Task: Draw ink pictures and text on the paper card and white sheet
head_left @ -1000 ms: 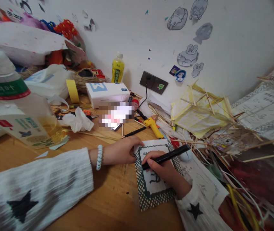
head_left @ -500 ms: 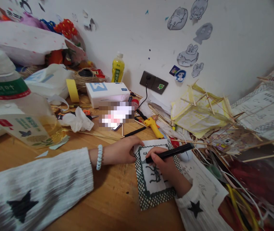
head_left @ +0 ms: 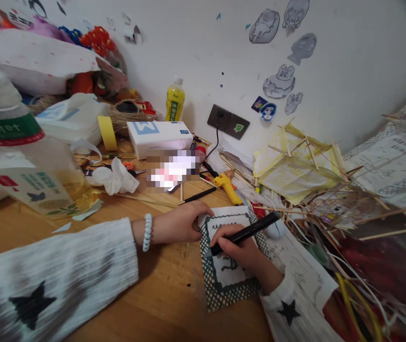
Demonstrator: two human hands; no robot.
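A sheet of paper (head_left: 231, 292) lies on the wooden desk, with a dark lattice border, a wavy dark frame and black drawn marks inside. My left hand (head_left: 184, 221) grips its upper left edge, fingertips partly out of sight at the paper. Over the middle of the sheet, my right hand (head_left: 240, 249) is closed round a black marker pen (head_left: 249, 230). The pen slants, its tip end low at the left by the inner frame; whether the tip touches the paper I cannot tell. My right hand covers part of the drawing.
Beyond the sheet lie a yellow glue gun (head_left: 227, 187), another black pen (head_left: 199, 195) and a lit phone (head_left: 174, 171). A large bottle (head_left: 28, 166) stands left. Yellow stick-framed paper (head_left: 298, 166) and scissors (head_left: 355, 304) crowd the right.
My right hand and the marker have shifted left and a little down over the sheet, uncovering a row of small marks near the top. My left hand and the paper stay in place.
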